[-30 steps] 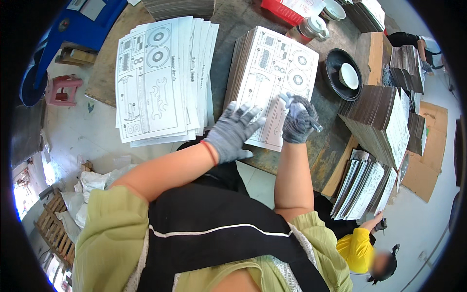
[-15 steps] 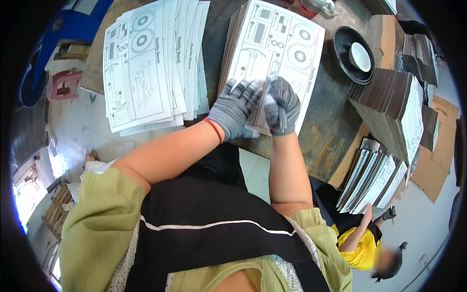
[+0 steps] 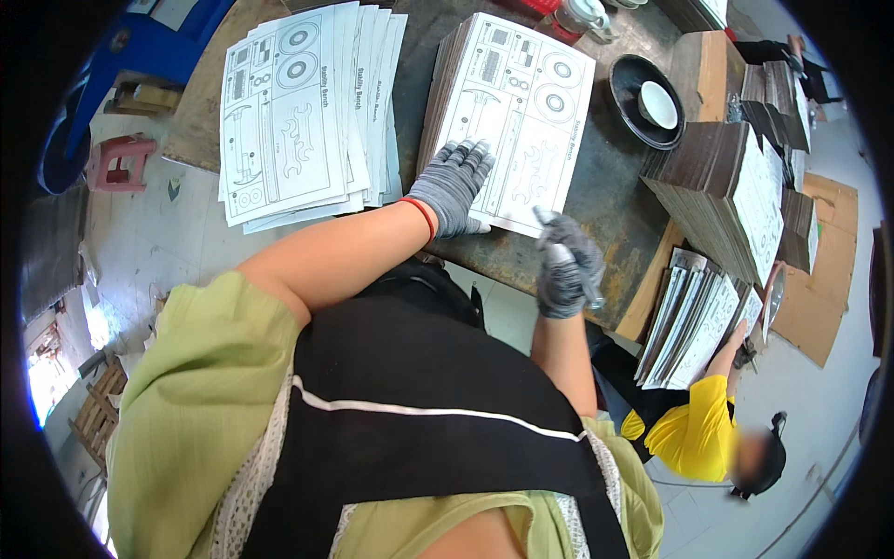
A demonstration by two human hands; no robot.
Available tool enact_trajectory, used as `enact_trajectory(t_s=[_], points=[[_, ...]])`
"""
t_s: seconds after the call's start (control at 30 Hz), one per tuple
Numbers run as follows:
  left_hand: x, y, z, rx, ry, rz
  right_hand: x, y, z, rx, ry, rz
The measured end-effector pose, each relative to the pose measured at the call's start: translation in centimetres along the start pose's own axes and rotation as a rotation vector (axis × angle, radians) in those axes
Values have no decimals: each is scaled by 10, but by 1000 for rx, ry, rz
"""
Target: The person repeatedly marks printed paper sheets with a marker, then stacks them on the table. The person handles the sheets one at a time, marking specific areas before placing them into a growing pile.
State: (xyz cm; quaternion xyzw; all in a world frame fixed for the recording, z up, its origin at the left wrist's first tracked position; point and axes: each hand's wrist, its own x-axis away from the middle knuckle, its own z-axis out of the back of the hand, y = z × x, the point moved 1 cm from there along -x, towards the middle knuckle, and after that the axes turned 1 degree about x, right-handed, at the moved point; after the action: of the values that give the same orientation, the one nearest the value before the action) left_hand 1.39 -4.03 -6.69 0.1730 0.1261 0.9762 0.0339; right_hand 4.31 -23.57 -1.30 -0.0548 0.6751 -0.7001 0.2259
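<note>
Rests the left hand (image 3: 453, 189), grip spread wide, on the near-left edge of the printed-board stack (image 3: 531, 116) on the counter (image 3: 605, 200). Curls the right hand (image 3: 568, 265), grip narrow, around a blurred slim tool (image 3: 596, 302), with the stack ahead and leftward, lengthwise away, far end leaning right.

Loose yellow-green top (image 3: 209, 363) is ending in short sleeves (image 3: 237, 312); broad black apron (image 3: 400, 456) is covering the front. Thin white stripe (image 3: 447, 413) is running across the apron. White lacy fabric (image 3: 244, 480) is edging it. Left hand (image 3: 447, 186) and right hand (image 3: 568, 268) are wearing grey-striped knit gloves (image 3: 456, 196). Red cord (image 3: 426, 215) is circling the left wrist (image 3: 415, 218).
</note>
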Motion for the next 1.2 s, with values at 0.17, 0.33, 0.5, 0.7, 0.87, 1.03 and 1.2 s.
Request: enact_trajectory(t_s=[0.17, 0.33, 0.5, 0.7, 0.87, 1.03, 1.2], points=[[25, -1, -3, -132, -14, -58, -3, -33, 33, 26, 62, 55], [29, -7, -24, -49, 122, -114, 0, -49, 37, 72, 107, 104], [56, -22, 40, 87, 128, -170, -4, -64, 48, 69, 133, 263], [165, -126, 64, 227, 979, 62, -12, -54, 47, 24, 132, 168], [227, -166, 12, -80, 116, 545, -24, -34, 25, 6, 133, 85], [158, -103, 33, 108, 97, 262, -36, -12, 14, 44, 72, 37], [38, -23, 32, 23, -23, -156, -44, 0, 0, -80, 67, -57]])
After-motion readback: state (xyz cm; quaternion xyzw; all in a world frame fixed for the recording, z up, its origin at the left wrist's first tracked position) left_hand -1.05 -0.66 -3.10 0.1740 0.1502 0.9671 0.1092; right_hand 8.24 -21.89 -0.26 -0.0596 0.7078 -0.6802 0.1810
